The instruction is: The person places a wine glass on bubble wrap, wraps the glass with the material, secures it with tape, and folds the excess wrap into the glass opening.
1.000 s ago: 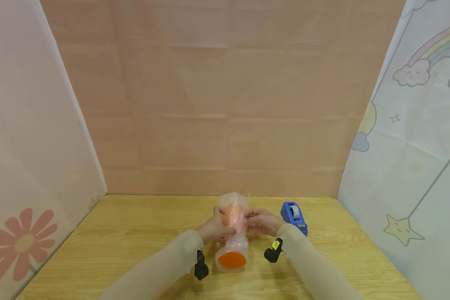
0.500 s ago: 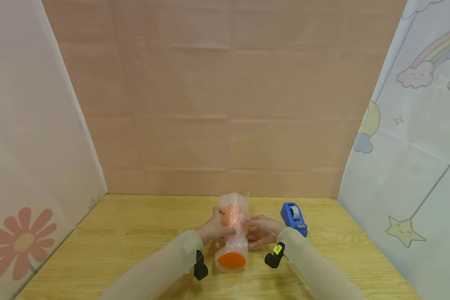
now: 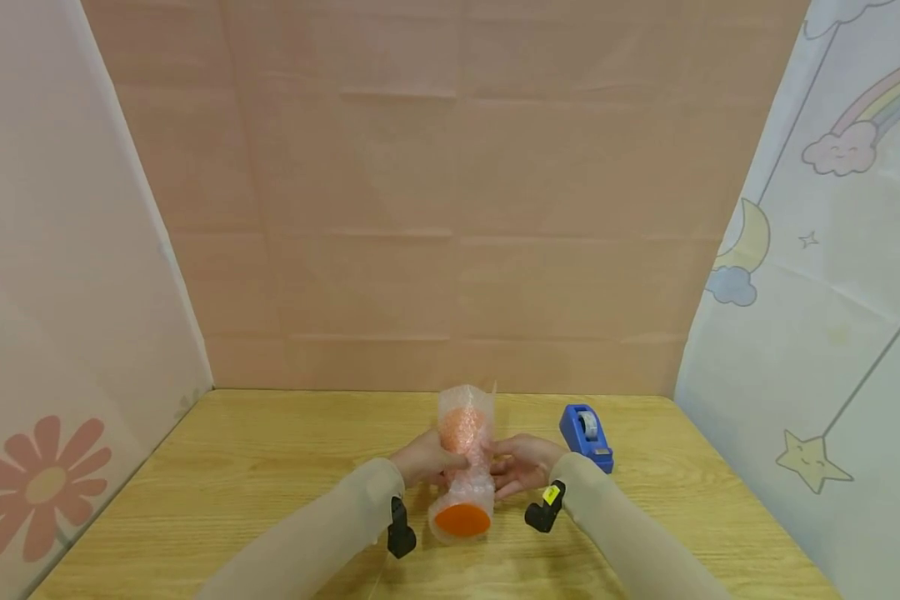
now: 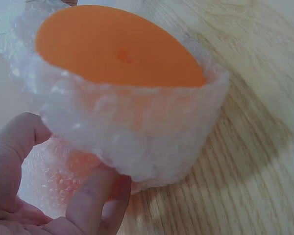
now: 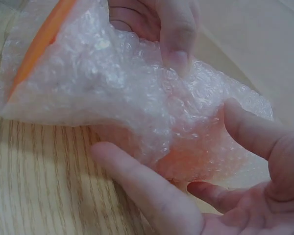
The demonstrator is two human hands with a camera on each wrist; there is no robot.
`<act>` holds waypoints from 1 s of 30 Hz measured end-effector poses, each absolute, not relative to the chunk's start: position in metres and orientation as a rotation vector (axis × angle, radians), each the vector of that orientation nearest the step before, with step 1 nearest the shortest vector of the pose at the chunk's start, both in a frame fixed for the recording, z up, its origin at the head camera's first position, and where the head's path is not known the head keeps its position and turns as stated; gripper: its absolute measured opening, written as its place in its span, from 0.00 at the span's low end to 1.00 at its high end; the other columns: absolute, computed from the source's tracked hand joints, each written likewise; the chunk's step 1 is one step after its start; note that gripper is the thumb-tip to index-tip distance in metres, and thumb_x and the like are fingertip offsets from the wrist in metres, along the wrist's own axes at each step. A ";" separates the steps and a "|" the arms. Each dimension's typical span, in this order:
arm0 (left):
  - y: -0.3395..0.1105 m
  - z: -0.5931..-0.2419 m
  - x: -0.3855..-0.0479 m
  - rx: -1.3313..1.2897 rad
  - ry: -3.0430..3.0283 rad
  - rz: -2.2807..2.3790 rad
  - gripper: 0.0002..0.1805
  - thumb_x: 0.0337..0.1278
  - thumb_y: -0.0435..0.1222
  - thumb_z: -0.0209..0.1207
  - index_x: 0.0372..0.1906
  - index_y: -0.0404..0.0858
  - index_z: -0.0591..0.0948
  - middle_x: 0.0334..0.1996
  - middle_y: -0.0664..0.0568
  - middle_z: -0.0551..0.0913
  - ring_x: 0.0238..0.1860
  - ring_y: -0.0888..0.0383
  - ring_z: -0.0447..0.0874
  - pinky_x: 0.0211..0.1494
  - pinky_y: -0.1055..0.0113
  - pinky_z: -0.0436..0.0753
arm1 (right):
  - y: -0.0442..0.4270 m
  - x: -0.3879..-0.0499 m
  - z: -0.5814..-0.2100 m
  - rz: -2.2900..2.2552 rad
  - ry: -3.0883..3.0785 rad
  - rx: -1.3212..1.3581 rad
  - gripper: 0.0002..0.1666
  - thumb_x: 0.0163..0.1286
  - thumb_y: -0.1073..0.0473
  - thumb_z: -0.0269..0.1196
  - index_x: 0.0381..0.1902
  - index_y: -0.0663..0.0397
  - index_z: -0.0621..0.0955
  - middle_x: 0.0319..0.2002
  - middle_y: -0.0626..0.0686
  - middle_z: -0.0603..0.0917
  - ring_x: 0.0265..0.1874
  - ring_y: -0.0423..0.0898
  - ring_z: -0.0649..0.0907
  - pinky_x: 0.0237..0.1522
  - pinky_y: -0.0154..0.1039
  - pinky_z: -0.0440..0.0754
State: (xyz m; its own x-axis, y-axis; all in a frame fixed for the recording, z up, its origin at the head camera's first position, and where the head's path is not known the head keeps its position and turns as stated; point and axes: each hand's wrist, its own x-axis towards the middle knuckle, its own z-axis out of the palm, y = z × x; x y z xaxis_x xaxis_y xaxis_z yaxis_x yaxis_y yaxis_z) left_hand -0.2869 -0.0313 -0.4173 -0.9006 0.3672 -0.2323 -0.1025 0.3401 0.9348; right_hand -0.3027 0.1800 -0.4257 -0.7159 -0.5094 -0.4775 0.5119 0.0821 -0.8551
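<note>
An orange object wrapped in bubble wrap (image 3: 465, 454) lies on the wooden table, narrow at its waist, its flat orange oval end (image 4: 122, 49) facing the person. What the object is cannot be told through the wrap. My left hand (image 3: 423, 460) grips the waist from the left side, thumb on top and fingers curled beneath. On the right side, my right hand (image 3: 525, 462) has its thumb (image 5: 252, 129) against the bubble wrap (image 5: 206, 98). Its other fingers are spread, mostly straight, beside and partly under the roll.
A blue tape dispenser (image 3: 587, 437) with a roll of clear tape stands on the table (image 3: 300, 450), just beyond my right wrist. A plain backdrop rises at the back edge, with printed cloth walls on the left and right.
My right hand's fingers have spread and slid lower along the wrap. The left hand has shifted slightly toward the person, still gripping the waist. The wrapped object has barely moved.
</note>
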 end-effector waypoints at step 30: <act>-0.034 -0.404 -0.291 0.370 2.322 1.679 0.42 0.45 0.31 0.69 0.65 0.28 0.60 0.56 0.37 0.73 0.50 0.46 0.79 0.48 0.54 0.82 | 0.182 -0.302 -0.409 -1.852 1.726 -0.251 0.40 0.74 0.55 0.55 0.73 0.58 0.48 0.67 0.68 0.63 0.56 0.57 0.77 0.51 0.54 0.81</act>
